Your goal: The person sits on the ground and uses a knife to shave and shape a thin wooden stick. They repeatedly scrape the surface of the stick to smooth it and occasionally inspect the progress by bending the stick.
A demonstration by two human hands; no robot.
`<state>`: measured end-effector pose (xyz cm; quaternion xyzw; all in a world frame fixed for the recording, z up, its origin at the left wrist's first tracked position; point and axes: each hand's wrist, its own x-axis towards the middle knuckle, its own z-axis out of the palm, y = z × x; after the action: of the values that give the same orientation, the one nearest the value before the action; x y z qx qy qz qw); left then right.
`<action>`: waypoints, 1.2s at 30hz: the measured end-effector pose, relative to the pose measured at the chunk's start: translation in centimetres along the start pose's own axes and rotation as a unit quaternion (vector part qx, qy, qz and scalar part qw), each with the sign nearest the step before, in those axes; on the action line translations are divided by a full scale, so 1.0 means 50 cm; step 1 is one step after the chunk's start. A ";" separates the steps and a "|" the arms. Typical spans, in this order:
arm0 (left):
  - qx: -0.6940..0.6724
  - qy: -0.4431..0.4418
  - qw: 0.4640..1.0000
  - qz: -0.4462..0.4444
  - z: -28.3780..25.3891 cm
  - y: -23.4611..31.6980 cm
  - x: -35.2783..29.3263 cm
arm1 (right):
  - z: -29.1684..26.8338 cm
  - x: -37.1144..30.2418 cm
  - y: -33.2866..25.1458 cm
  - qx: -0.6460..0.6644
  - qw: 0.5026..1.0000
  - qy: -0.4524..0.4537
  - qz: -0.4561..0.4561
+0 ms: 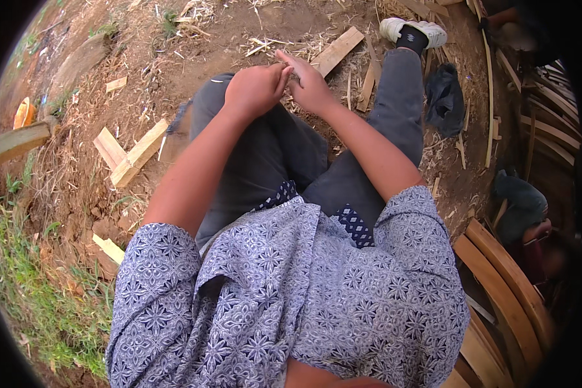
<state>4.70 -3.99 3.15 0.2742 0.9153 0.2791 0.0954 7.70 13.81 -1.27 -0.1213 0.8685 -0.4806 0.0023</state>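
Note:
Both hands meet above my knees. My left hand (255, 90) is closed, its fingers curled and pressed toward the fingers of the other hand; whatever lies in its grip, if anything, is hidden. My right hand (310, 85) touches it from the right, with a finger stretched out to the upper left and a small gap beside the thumb. No tool shows in either hand. Under them are my legs in dark grey trousers (252, 161), the right leg reaching forward to a white shoe (427, 32).
Bare soil (220, 39) carries shavings and wood offcuts. Two crossed wood pieces (139, 155) lie left, a board (337, 50) ahead. A dark crumpled cloth or bag (444, 100) rests beyond my right leg. Curved planks (504, 284) are stacked right, near another person's leg (520, 204).

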 end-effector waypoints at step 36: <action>0.080 -0.003 0.997 0.000 0.012 0.034 0.021 | 0.012 -0.005 0.110 -0.046 0.987 0.103 0.117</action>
<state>4.78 -1.95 3.56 0.2816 0.9345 0.2040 0.0758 6.86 16.17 -6.18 0.0316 0.8936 -0.4462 -0.0361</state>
